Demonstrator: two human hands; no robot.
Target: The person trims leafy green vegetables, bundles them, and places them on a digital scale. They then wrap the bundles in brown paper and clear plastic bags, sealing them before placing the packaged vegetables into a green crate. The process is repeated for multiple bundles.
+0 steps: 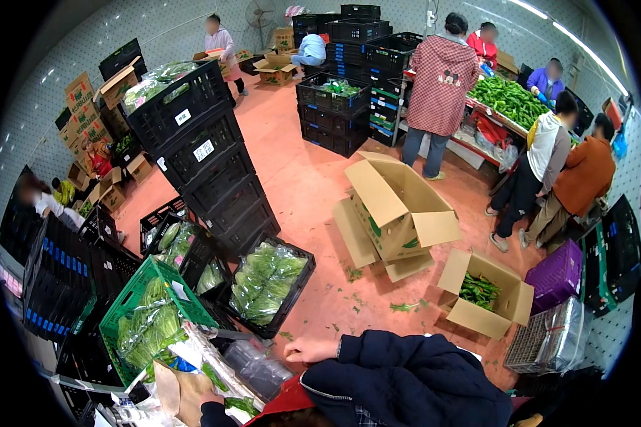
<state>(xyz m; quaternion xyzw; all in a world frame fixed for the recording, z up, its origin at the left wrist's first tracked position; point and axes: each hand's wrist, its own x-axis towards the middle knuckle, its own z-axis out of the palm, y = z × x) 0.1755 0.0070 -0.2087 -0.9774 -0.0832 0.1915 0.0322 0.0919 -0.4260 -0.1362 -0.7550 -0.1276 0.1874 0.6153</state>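
At the bottom of the view my right hand (311, 350) reaches out from a dark blue sleeve, its fingers curled, over the edge of the bench; whether anything is between them I cannot tell. My left hand (212, 397), low in the picture, touches a brown paper bag (179, 388), and its fingers are mostly hidden. Green peppers (240, 405) lie beside that hand. Just left of my right hand are clear plastic bags (253, 363). A green crate (184, 299) of bagged leafy greens (149, 325) stands beyond the paper bag.
A tall stack of black crates (213, 160) rises ahead, with a black crate of wrapped greens (270, 283) at its foot. Open cardboard boxes (400, 213) stand on the floor, one holding peppers (478, 291). Several people work around a pepper-covered table (507, 101) and further back.
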